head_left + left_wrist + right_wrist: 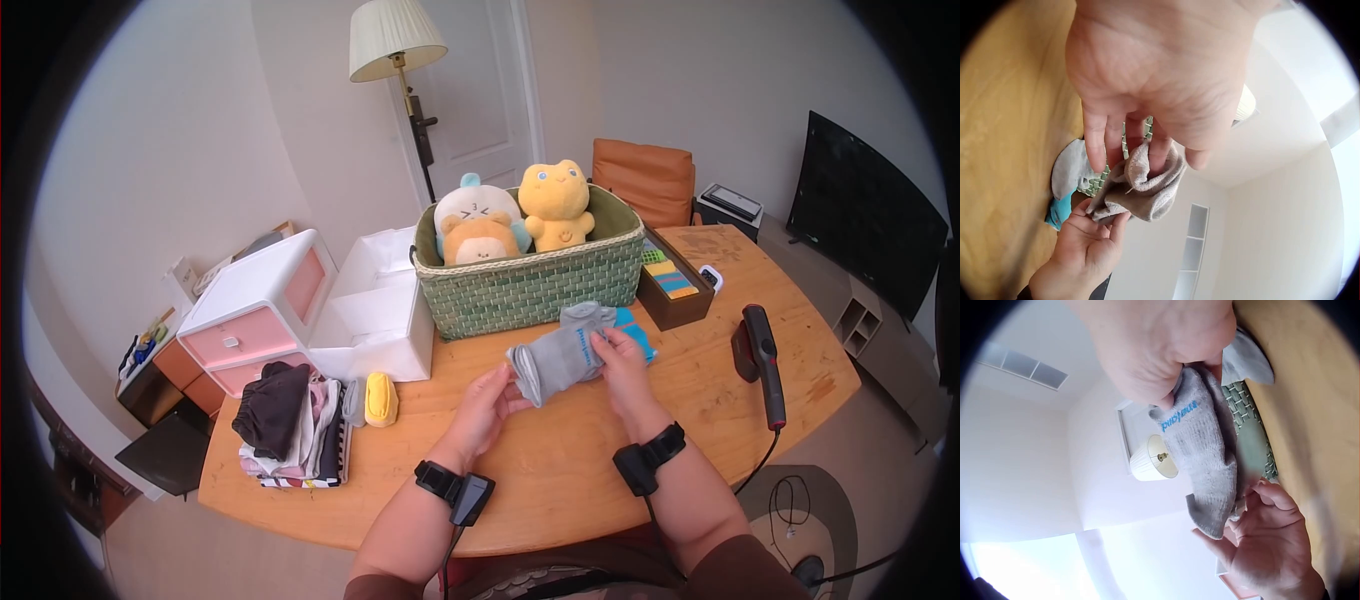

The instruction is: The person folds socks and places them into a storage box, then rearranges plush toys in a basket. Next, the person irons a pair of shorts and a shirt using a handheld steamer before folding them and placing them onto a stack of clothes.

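A grey sock (pixel 556 367) with blue lettering is held up over the wooden table between both hands. My right hand (pixel 622 372) pinches one end, thumb on top near the lettering. At the other end, my left hand (pixel 487 402) has its index finger inside the folded cuff (pixel 1159 181) and its thumb along the outside, as the left wrist view shows. Just beyond lies a second sock (pixel 1070 170), grey with a turquoise part, on the table beside the basket. The right wrist view shows the held sock (pixel 1200 440) from its lettered side.
A green woven basket (pixel 520 295) of plush toys stands behind the hands. To its right are a brown box (pixel 690 307) and a black-and-red corded appliance (pixel 765 365). On the left are folded clothes (pixel 290 425), a yellow rolled item (pixel 380 400), a white bin (pixel 375 335) and pink-fronted drawers (pixel 245 335).
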Available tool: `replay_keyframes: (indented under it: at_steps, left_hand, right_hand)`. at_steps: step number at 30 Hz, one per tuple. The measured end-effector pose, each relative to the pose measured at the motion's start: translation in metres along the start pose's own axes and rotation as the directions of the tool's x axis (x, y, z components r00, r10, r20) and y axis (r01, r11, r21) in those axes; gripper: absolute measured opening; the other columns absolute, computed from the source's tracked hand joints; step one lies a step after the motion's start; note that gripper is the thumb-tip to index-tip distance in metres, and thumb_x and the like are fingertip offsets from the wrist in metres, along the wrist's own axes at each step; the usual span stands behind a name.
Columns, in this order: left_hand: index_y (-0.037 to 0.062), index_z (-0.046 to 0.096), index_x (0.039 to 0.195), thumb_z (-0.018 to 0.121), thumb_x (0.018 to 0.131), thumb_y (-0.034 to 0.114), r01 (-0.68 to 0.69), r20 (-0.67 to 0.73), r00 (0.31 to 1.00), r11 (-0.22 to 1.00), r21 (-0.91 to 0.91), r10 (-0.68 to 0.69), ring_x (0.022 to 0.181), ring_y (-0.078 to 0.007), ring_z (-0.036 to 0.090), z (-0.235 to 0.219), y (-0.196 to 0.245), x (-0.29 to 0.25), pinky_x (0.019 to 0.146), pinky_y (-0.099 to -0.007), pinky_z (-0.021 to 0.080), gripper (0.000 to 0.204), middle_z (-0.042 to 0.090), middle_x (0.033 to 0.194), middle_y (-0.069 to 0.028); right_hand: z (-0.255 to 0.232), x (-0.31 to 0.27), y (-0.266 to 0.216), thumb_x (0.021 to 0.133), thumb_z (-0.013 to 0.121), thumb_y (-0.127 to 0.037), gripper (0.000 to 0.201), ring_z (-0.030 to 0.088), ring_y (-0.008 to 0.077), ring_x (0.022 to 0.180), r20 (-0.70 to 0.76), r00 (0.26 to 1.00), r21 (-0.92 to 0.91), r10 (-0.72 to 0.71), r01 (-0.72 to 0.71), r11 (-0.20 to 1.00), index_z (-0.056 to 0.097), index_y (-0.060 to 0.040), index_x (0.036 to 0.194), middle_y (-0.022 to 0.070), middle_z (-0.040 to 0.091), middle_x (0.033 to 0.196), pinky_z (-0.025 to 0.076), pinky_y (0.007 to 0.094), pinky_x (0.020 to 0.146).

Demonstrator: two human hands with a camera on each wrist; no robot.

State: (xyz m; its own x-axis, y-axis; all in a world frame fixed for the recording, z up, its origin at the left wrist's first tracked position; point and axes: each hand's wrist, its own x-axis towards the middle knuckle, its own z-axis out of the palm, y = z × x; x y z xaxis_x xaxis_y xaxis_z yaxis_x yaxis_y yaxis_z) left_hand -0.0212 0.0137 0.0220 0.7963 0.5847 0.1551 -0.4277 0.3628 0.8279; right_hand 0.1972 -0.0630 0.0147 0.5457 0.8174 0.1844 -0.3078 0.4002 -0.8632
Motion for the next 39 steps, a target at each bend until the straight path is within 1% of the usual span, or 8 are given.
replay_keyframes:
  at_steps: [5, 8, 12, 18, 20, 26, 32, 39]
  left_hand:
    - [0.0038, 0.063, 0.111, 0.055, 0.100, 0.013, 0.057, -0.224, 0.975, 0.971, 0.232, -0.004, 0.097, -0.0149, 0.065, 0.012, -0.002, 0.000, 0.082, -0.0306, 0.054, 0.016, 0.068, 0.107, -0.0061]
    - [0.0035, 0.063, 0.107, 0.058, 0.097, 0.007, 0.065, -0.246, 0.969, 0.958, 0.280, 0.006, 0.089, -0.0122, 0.065, 0.013, -0.005, 0.001, 0.074, -0.0253, 0.054, 0.012, 0.068, 0.102, -0.0057]
    - [0.0059, 0.060, 0.111, 0.059, 0.092, 0.000, 0.098, -0.208, 0.978, 0.937, 0.336, -0.027, 0.086, -0.0088, 0.062, 0.003, -0.007, 0.002, 0.069, -0.0235, 0.051, 0.020, 0.065, 0.101, -0.0026]
    - [0.0060, 0.051, 0.123, 0.055, 0.085, -0.013, -0.005, -0.247, 0.963, 0.917, 0.399, 0.113, 0.086, -0.0085, 0.061, 0.019, -0.005, 0.000, 0.072, -0.0219, 0.047, 0.043, 0.062, 0.100, -0.0024]
    - [0.0046, 0.050, 0.123, 0.054, 0.083, -0.016, 0.046, -0.123, 0.992, 0.914, 0.402, 0.004, 0.091, -0.0105, 0.061, 0.013, -0.006, 0.001, 0.078, -0.0232, 0.048, 0.045, 0.061, 0.105, -0.0025]
    - [0.0042, 0.050, 0.125, 0.055, 0.087, -0.010, 0.020, 0.021, 0.999, 0.902, 0.432, -0.032, 0.095, -0.0104, 0.060, 0.013, -0.008, -0.001, 0.086, -0.0245, 0.048, 0.041, 0.061, 0.107, -0.0011]
    - [0.0065, 0.054, 0.119, 0.052, 0.102, 0.017, 0.070, -0.101, 0.994, 0.949, 0.308, -0.041, 0.091, -0.0082, 0.058, 0.017, -0.007, -0.002, 0.080, -0.0219, 0.047, 0.020, 0.061, 0.104, 0.0000]
    - [0.0069, 0.053, 0.110, 0.054, 0.101, 0.015, -0.039, -0.101, 0.991, 0.919, 0.392, 0.085, 0.083, -0.0055, 0.056, 0.013, -0.011, 0.001, 0.073, -0.0212, 0.045, 0.012, 0.061, 0.095, 0.0010]
  right_hand:
    - [0.002, -0.002, -0.003, 0.095, 0.065, -0.010, 0.023, 0.061, 0.0067, 0.085, -0.041, 0.988, -0.030, -0.147, 0.146, 0.989, 0.063, 0.0033, 0.113, 0.0032, 0.068, 0.099, 0.048, 0.0213, 0.077]
    - [0.005, -0.005, -0.006, 0.095, 0.064, -0.008, 0.022, 0.060, 0.0066, 0.088, -0.049, 0.975, -0.086, -0.216, 0.211, 0.974, 0.062, 0.0044, 0.113, 0.0038, 0.067, 0.100, 0.048, 0.0215, 0.079]
    - [0.004, -0.005, -0.005, 0.095, 0.064, -0.007, 0.022, 0.059, 0.0059, 0.090, -0.042, 0.948, -0.134, -0.314, 0.307, 0.942, 0.062, 0.0045, 0.114, 0.0031, 0.065, 0.101, 0.048, 0.0214, 0.079]
    - [0.002, -0.006, -0.004, 0.094, 0.062, -0.003, 0.019, 0.058, 0.0077, 0.092, 0.013, 0.904, -0.255, -0.428, 0.417, 0.872, 0.063, 0.0057, 0.111, 0.0037, 0.062, 0.104, 0.047, 0.0219, 0.082]
    - [0.008, -0.009, -0.009, 0.095, 0.061, -0.003, 0.017, 0.057, 0.0068, 0.091, 0.019, 0.893, -0.278, -0.449, 0.436, 0.856, 0.063, 0.0047, 0.110, 0.0020, 0.062, 0.101, 0.047, 0.0214, 0.081]
    - [0.007, -0.009, -0.008, 0.094, 0.062, -0.002, 0.018, 0.057, 0.0080, 0.093, 0.020, 0.902, -0.313, -0.432, 0.416, 0.854, 0.063, 0.0063, 0.110, 0.0042, 0.062, 0.104, 0.047, 0.0217, 0.082]
    - [0.009, -0.010, -0.010, 0.096, 0.061, -0.004, 0.017, 0.057, 0.0065, 0.091, 0.025, 0.899, -0.350, -0.437, 0.417, 0.839, 0.064, 0.0046, 0.110, 0.0011, 0.060, 0.100, 0.046, 0.0212, 0.081]
    - [0.005, -0.007, -0.009, 0.096, 0.061, -0.005, 0.016, 0.057, 0.0062, 0.091, 0.012, 0.899, -0.346, -0.438, 0.415, 0.841, 0.064, 0.0048, 0.109, 0.0013, 0.061, 0.101, 0.046, 0.0206, 0.080]
